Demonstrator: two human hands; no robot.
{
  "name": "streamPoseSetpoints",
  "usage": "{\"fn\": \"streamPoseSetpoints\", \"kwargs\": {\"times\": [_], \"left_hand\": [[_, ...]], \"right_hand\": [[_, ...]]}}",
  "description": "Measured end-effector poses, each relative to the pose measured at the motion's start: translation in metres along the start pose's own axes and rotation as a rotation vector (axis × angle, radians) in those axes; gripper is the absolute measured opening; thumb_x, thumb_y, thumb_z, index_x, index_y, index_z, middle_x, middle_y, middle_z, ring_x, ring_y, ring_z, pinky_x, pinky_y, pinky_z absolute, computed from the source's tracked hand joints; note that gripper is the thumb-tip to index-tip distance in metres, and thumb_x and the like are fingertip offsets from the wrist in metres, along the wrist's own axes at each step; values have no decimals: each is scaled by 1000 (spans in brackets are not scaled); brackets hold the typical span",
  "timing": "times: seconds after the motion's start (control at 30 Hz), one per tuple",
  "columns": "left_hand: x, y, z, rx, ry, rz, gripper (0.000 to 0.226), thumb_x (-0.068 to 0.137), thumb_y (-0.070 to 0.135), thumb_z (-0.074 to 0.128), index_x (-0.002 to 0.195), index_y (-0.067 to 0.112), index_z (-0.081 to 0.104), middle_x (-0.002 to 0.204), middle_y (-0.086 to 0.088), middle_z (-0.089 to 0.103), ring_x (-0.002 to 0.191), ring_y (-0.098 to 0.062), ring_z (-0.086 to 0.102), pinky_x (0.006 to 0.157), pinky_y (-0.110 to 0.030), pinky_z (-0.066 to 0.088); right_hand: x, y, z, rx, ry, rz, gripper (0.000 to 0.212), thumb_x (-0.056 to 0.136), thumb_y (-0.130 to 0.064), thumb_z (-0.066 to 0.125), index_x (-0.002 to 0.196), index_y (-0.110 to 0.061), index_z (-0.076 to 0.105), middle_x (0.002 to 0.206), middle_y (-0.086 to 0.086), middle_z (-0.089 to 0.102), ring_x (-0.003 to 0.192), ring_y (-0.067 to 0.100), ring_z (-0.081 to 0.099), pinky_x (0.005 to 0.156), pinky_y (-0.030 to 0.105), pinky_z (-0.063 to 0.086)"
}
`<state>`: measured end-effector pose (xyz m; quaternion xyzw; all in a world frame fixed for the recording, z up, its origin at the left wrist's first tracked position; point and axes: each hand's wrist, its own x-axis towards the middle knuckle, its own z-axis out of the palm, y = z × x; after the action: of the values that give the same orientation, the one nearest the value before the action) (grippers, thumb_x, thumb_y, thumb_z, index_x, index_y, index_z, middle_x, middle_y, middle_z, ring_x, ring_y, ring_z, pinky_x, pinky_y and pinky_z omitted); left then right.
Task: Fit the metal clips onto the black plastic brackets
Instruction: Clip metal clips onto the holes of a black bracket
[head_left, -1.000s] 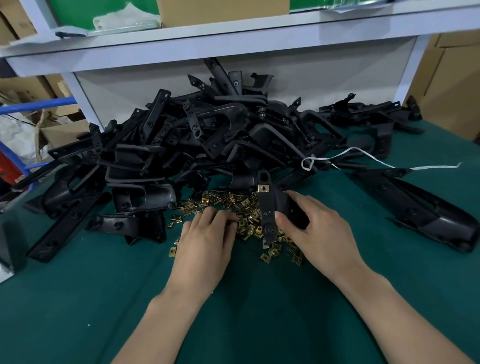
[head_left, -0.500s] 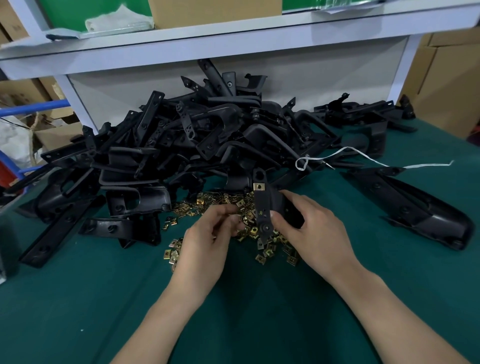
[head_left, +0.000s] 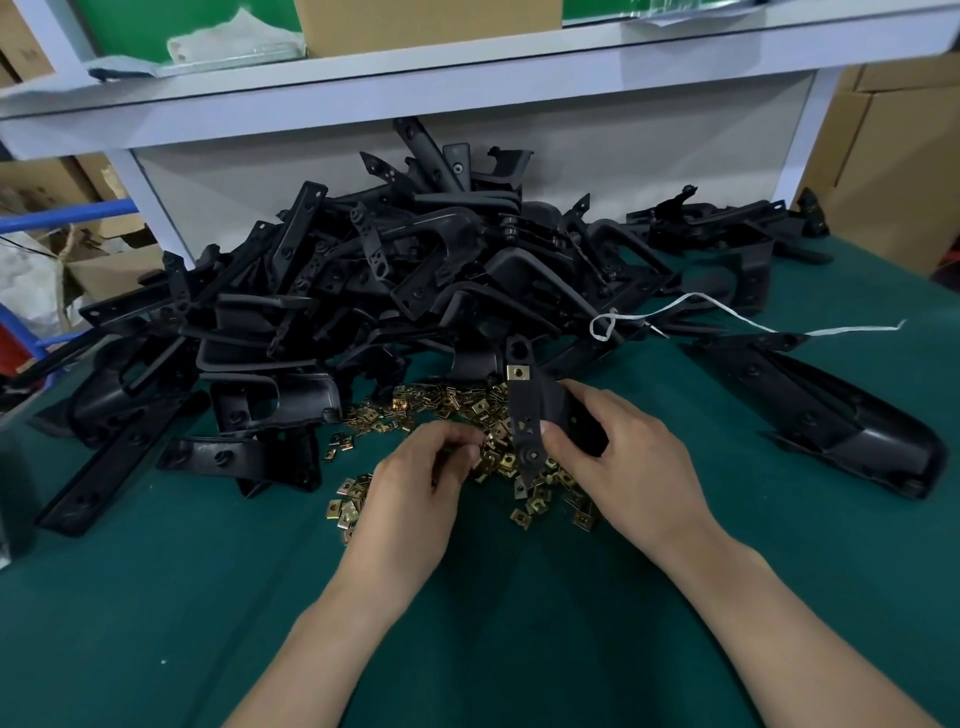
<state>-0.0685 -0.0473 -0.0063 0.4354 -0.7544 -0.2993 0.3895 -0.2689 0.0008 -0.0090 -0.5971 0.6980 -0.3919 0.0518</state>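
I take the loose heap of brass-coloured metal clips (head_left: 467, 415) on the green table mat (head_left: 519, 634) as my reference, and both hands are working right over it.

My right hand (head_left: 618, 457) is at the right side of the heap. Its fingers and thumb are clamped round a black plastic bracket (head_left: 524, 415). The bracket stands nearly upright, with its lower tip down among the clips and its upper end rising over the far edge of the heap. One fitted clip (head_left: 517, 372) sits on the bracket's upper part, above my thumb.

My left hand (head_left: 415, 483) is at the near left edge of the heap, just beside the bracket. Its fingertips (head_left: 462, 449) are curled in and drawn together. There is a glint of brass at the tips, but I cannot tell whether a clip is actually pinched there.

Behind the heap and touching its far edge is a big tangled pile of black brackets (head_left: 395, 280). Left of the heap, one flat bracket (head_left: 244, 460) lies on the mat at the foot of that pile. Well to the right of the heap lies a long black moulded part (head_left: 831, 415). A white string (head_left: 727, 318) trails across the mat behind and to the right of the heap. Farther behind the heap, past the pile, a pale shelf (head_left: 467, 88) runs across. Cardboard boxes (head_left: 893, 171) stand at the far right.
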Motion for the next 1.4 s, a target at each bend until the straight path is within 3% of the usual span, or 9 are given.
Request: {"fn": "streamPoseSetpoints", "kwargs": {"times": [0.17, 0.33, 0.47, 0.63, 0.8, 0.9, 1.07, 1.27, 1.4], "left_hand": [[4, 4, -2, -176, -17, -71, 28, 95, 12, 67, 101, 39, 68, 95, 25, 70, 92, 5, 65, 75, -8, 47], [1, 6, -2, -107, -24, -23, 31, 93, 11, 68, 99, 42, 67, 95, 14, 63, 95, 0, 60, 79, -5, 42], [0, 6, -1, 21, -26, 52, 21, 94, 17, 68, 97, 38, 66, 99, 25, 57, 97, 9, 58, 78, -1, 38], [-1, 0, 2, 121, -41, 95, 8, 97, 22, 64, 101, 24, 70, 96, 17, 56, 93, 5, 60, 76, -3, 41], [-2, -4, -2, 454, -158, 179, 29, 102, 37, 49, 124, 26, 64, 115, 14, 55, 103, -10, 55, 92, -29, 44], [-2, -4, -3, 634, -232, 201, 42, 101, 48, 42, 134, 28, 59, 126, 9, 52, 111, -15, 50, 97, -32, 37], [-2, -1, -4, 640, -196, 242, 33, 98, 45, 49, 122, 28, 64, 123, 6, 54, 109, -18, 53, 94, -36, 42], [-1, 0, -3, 644, -227, 240, 25, 100, 33, 59, 122, 31, 70, 141, -1, 54, 124, -29, 51, 104, -43, 39], [0, -1, -1, 662, -224, 247, 24, 101, 36, 55, 118, 28, 70, 138, 4, 53, 126, -23, 48, 106, -38, 36]], "right_hand": [[0, 0, 1, 16, 8, -1, 57, 85, -72, 41, 133, -42, 53, 119, -24, 62, 97, 3, 57, 72, 29, 46], [0, 0, 0, 7, 5, -2, 57, 86, -71, 43, 133, -41, 53, 119, -24, 61, 88, -1, 53, 70, 28, 44], [0, 0, 0, -2, -8, 4, 59, 86, -71, 42, 136, -40, 52, 121, -24, 61, 92, 4, 58, 71, 29, 46], [1, 0, 0, -14, -5, 0, 58, 86, -71, 42, 134, -41, 52, 118, -24, 61, 83, -2, 49, 70, 29, 44], [1, 0, 0, -11, -4, -2, 56, 86, -72, 41, 133, -43, 51, 117, -26, 60, 77, -2, 50, 69, 30, 45], [1, 1, 0, -7, -7, -10, 58, 85, -75, 36, 132, -45, 49, 113, -27, 58, 74, -3, 49, 68, 28, 44], [2, 0, 1, -2, -3, 1, 58, 83, -76, 34, 130, -47, 49, 113, -27, 60, 76, -3, 50, 70, 31, 48], [2, 1, 2, 1, -1, 1, 59, 82, -77, 34, 131, -47, 47, 112, -27, 59, 69, -5, 46, 70, 29, 46], [2, 2, 2, -14, -10, 8, 64, 82, -78, 31, 134, -45, 49, 113, -26, 59, 66, -6, 45, 69, 30, 46]]}}
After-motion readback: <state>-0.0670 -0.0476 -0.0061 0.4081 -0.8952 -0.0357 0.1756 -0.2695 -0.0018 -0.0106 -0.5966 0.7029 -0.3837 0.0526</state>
